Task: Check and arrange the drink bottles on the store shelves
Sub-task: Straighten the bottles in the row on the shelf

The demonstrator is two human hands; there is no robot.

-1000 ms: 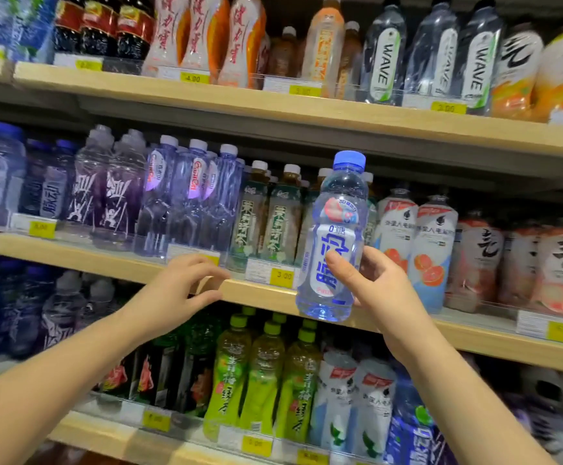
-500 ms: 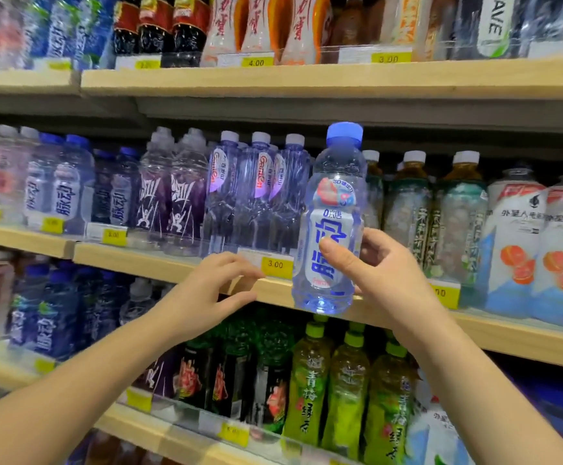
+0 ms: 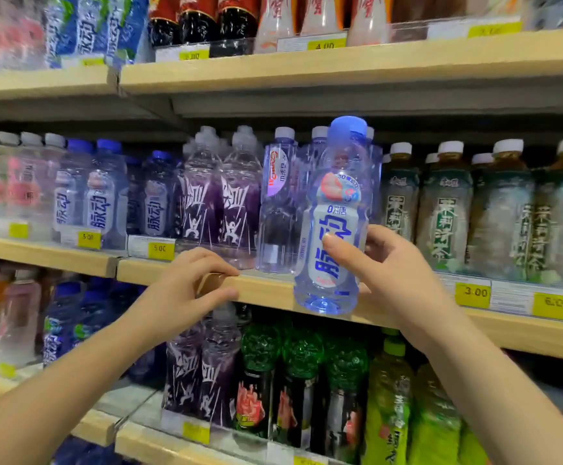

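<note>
My right hand [image 3: 391, 273] grips a clear blue-capped drink bottle [image 3: 335, 209] with a white and blue label, held upright in the air in front of the middle shelf edge [image 3: 266, 290]. My left hand [image 3: 186, 290] hovers at that shelf edge with fingers curled and thumb below, holding nothing. Behind the held bottle stand clear bottles with white caps [image 3: 278, 196]. Purple-labelled bottles [image 3: 221, 196] stand to their left, and matching blue-capped bottles [image 3: 100, 196] further left.
Tea bottles with white caps [image 3: 448, 209] fill the middle shelf on the right. The top shelf [image 3: 340, 62] carries dark and orange drinks. Green-capped and purple bottles [image 3: 307, 380] stand on the lower shelf. Yellow price tags [image 3: 473, 293] line the shelf edges.
The view has shifted left along the shelves. My right hand carried the blue-capped bottle leftward with it, now in front of the clear white-capped bottles. My left hand stays at the shelf edge.
</note>
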